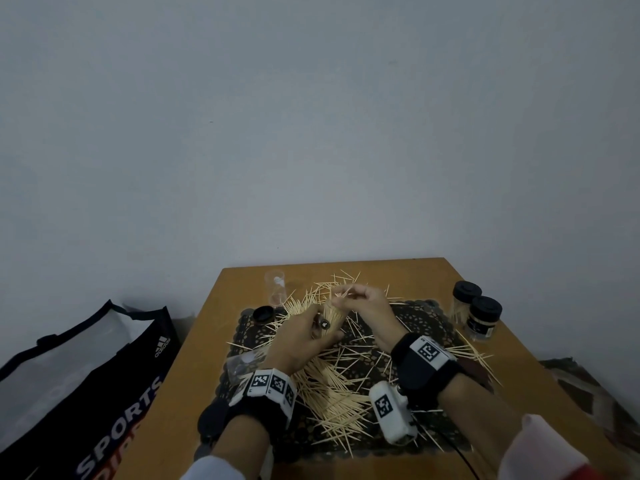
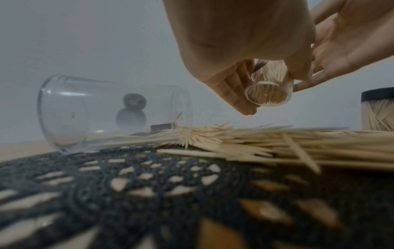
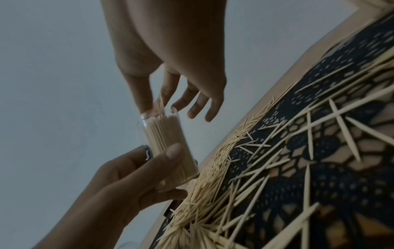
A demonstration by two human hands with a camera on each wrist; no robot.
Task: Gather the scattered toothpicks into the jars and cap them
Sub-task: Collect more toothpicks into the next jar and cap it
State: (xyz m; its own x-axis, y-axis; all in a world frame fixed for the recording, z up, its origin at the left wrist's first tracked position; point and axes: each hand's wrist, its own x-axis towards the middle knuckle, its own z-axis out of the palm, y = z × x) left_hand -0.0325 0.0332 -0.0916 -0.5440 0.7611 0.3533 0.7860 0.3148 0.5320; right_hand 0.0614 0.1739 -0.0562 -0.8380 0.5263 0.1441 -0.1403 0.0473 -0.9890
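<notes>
While the left hand (image 3: 119, 182) curls thumb and fingers (image 3: 168, 156) round a clear jar (image 3: 168, 144) packed with toothpicks, the right hand (image 3: 170, 55) pinches a few toothpicks at the jar's open mouth, its other fingers loosely spread. Both hover above the dark lace mat (image 1: 426, 317) on the surface (image 1: 540, 386), where scattered toothpicks (image 1: 332, 393) lie heaped. An empty jar (image 1: 276, 287) stands behind; two capped jars (image 1: 476, 311) sit to the right.
</notes>
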